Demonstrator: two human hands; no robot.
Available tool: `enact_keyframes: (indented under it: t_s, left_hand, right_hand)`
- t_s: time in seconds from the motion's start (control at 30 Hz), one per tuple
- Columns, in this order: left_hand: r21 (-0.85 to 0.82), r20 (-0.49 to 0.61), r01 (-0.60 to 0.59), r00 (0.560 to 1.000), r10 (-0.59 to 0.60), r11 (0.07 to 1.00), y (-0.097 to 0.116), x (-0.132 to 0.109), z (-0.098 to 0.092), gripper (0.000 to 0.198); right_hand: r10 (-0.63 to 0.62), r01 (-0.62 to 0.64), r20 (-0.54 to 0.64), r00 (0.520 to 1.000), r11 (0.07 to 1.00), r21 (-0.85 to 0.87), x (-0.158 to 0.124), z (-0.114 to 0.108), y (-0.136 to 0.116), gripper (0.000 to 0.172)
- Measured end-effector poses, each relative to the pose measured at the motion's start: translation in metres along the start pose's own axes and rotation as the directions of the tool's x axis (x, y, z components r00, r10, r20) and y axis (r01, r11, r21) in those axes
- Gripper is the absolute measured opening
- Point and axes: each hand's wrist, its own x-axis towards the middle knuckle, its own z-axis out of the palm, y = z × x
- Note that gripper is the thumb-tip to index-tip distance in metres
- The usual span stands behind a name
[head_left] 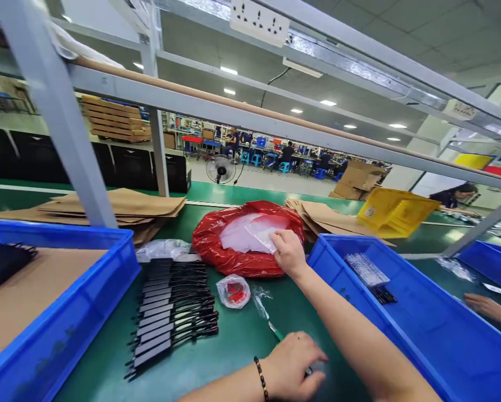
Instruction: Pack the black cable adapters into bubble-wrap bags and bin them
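My right hand [290, 252] pinches the edge of a clear bubble-wrap bag [261, 237] at the mouth of a red plastic bag [210, 234]. More white and pinkish bubble-wrap bags [235, 233] lie inside it. Low over the green bench, my left hand [294, 365], above a beaded bracelet, is curled around a slim green-handled tool [278, 334]. The tool's metal tip points away from me; fingers cover most of the handle. To the left lies a row of flat black parts with cables [166, 312]. A clear bag of small red pieces [234, 292] sits beside the row.
Blue bins stand left [120, 251] and right [351, 301]; the right one holds wrapped parts [367, 271]. Cardboard sheets [120, 204] and a tilted yellow bin [395, 212] are behind. A metal frame [70, 128] crosses above. Another person's hand [487, 307] is at far right.
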Motion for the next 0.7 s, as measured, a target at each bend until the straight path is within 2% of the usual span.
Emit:
enact_keyframes:
  t_s: [0.03, 0.13, 0.23, 0.33, 0.43, 0.53, 0.63, 0.7]
  left_hand:
    - [0.023, 0.07, -0.013, 0.997, 0.011, 1.0, 0.004, -0.012, -0.003, 0.032]
    - [0.06, 0.222, 0.025, 0.974, -0.038, 0.998, 0.005, -0.053, -0.014, 0.029]
    - [0.074, 0.329, 0.147, 0.93, -0.164, 0.986, -0.006, -0.089, -0.021, 0.02]
    - [0.044, 0.434, 0.285, 0.858, -0.275, 0.958, -0.015, -0.114, -0.027, 0.014]
    - [-0.126, 0.444, 0.486, 0.807, -0.389, 0.865, -0.017, -0.124, -0.035, 0.005]
    - [-0.373, 0.438, 0.671, 0.736, -0.517, 0.64, -0.018, -0.126, -0.049, 0.01]
    - [-0.531, 0.523, 0.7, 0.714, -0.466, 0.477, -0.022, -0.128, -0.063, 0.02]
    - [-0.569, 0.609, 0.712, 0.701, -0.371, 0.411, -0.026, -0.13, -0.067, 0.028]
  right_hand:
    - [0.071, -0.07, 0.117, 0.991, 0.997, -0.019, 0.006, 0.012, -0.004, 0.042]
    - [0.219, -0.204, 0.392, 0.894, 0.976, -0.08, 0.015, 0.045, -0.013, 0.041]
    - [0.288, -0.267, 0.479, 0.829, 0.957, -0.114, 0.014, 0.068, -0.027, 0.037]
    - [0.297, -0.285, 0.481, 0.825, 0.953, -0.101, 0.012, 0.074, -0.054, 0.035]
    - [0.211, -0.229, 0.451, 0.867, 0.973, -0.013, 0.007, 0.064, -0.089, 0.034]
    - [0.085, -0.152, 0.382, 0.92, 0.977, 0.15, -0.009, 0.05, -0.123, 0.03]
    - [-0.115, -0.023, 0.321, 0.94, 0.918, 0.397, -0.034, 0.043, -0.149, 0.018]
    - [-0.226, 0.041, 0.34, 0.913, 0.879, 0.474, -0.05, 0.046, -0.164, 0.014]
